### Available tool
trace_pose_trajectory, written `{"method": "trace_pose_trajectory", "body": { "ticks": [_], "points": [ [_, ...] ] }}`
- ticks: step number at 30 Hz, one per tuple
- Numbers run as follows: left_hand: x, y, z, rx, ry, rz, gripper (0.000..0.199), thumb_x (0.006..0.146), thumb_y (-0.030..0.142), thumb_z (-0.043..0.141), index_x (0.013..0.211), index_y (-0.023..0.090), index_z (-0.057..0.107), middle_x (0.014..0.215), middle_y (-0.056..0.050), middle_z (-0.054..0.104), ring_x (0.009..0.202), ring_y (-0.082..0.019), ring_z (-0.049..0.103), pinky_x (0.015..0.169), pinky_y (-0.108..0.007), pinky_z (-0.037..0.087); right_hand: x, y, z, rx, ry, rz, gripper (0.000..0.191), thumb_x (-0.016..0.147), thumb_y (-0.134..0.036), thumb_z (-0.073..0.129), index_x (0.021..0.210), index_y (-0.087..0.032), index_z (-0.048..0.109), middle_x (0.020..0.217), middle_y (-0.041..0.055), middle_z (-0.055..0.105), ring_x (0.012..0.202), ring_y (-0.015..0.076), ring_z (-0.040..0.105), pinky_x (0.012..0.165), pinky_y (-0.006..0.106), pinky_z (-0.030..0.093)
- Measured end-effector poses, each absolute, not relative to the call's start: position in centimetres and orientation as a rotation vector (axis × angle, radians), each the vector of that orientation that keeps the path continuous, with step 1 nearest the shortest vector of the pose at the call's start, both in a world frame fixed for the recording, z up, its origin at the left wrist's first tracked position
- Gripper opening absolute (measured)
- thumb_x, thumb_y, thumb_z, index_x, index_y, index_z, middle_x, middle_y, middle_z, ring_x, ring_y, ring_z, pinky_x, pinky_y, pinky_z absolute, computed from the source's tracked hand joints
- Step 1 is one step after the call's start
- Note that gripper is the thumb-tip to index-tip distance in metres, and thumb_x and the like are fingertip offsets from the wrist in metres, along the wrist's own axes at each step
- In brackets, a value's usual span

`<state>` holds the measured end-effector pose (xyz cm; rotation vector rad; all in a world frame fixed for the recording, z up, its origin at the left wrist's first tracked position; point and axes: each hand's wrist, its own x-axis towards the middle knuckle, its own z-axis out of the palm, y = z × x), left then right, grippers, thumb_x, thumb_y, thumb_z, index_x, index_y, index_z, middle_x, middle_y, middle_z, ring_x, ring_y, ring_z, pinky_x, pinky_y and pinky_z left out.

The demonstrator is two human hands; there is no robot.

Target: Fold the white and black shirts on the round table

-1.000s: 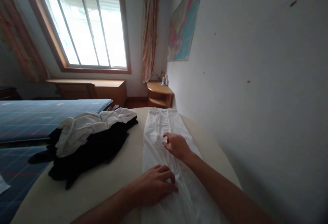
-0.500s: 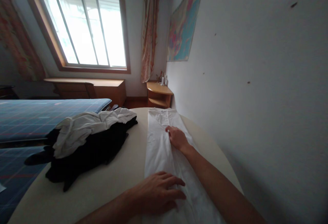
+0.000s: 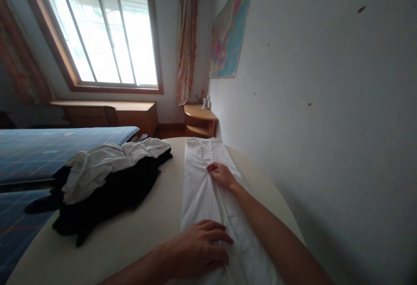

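A long white garment (image 3: 199, 189) lies lengthwise on the round cream table (image 3: 156, 228), with creases running along it. My right hand (image 3: 221, 175) is on its upper part, thumb and fingertips pinching the cloth near the centre crease. Closer to me, my left hand (image 3: 203, 248) rests over the lower part with its fingers apart; the thumb side is near a fold in the cloth.
On the table's left lies a heap of black clothing (image 3: 110, 198) with a white cloth (image 3: 94, 163) on top. Beds with blue plaid covers (image 3: 65, 146) stand at the left. The wall (image 3: 319, 154) is close on the right, and a wooden corner shelf (image 3: 200, 112) stands beyond the table.
My right hand has closed on the cloth and shifted slightly left, drawing up creases around its fingertips. The fingers of my left hand are a little closer together. The whole view has shifted slightly.
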<state>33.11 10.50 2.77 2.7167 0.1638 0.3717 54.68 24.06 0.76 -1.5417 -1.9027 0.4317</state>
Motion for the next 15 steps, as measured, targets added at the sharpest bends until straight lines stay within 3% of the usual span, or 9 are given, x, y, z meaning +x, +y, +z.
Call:
{"method": "trace_pose_trajectory", "body": {
  "ticks": [3, 6, 9, 15],
  "points": [
    [33.3, 10.2, 2.8, 2.708, 0.152, 0.361, 0.026, 0.1, 0.034, 0.052, 0.123, 0.03, 0.064, 0.148, -0.001, 0.052, 0.14, -0.021, 0.043, 0.116, -0.036, 0.036, 54.7, 23.9, 0.4, -1.52, -1.912, 0.42, 0.022, 0.09, -0.022, 0.055, 0.1, -0.017, 0.074, 0.099, 0.007, 0.076, 0.093, 0.0188, 0.068, 0.091, 0.032, 0.049],
    [33.2, 10.1, 2.7, 2.676, 0.131, 0.239, 0.056, 0.097, 0.044, 0.056, 0.149, 0.03, 0.041, 0.162, -0.008, 0.03, 0.148, -0.031, 0.029, 0.119, -0.049, 0.029, 55.0, 23.5, 0.3, -1.508, -1.958, 0.404, 0.021, 0.087, -0.027, 0.062, 0.098, -0.017, 0.076, 0.096, 0.007, 0.076, 0.099, 0.0233, 0.065, 0.098, 0.038, 0.046],
    [32.9, 10.2, 2.3, 2.664, 0.175, 0.158, 0.073, 0.094, 0.052, 0.057, 0.157, 0.03, 0.026, 0.166, -0.012, 0.01, 0.15, -0.041, 0.011, 0.118, -0.063, 0.02, 55.9, 22.9, 0.4, -1.454, -2.04, 0.408, 0.027, 0.088, -0.029, 0.061, 0.108, -0.019, 0.076, 0.105, 0.0072, 0.074, 0.109, 0.0245, 0.06, 0.101, 0.039, 0.044],
    [32.7, 10.3, 2.1, 2.688, 0.164, 0.12, 0.069, 0.092, 0.05, 0.062, 0.153, 0.039, 0.033, 0.167, -0.007, 0.004, 0.149, -0.044, 0.005, 0.115, -0.069, 0.018, 57.2, 21.7, 0.0, -1.369, -2.296, 0.309, 0.045, 0.096, -0.032, 0.049, 0.138, -0.017, 0.059, 0.138, 0.0144, 0.059, 0.131, 0.0262, 0.048, 0.113, 0.042, 0.035]
  ]
}}
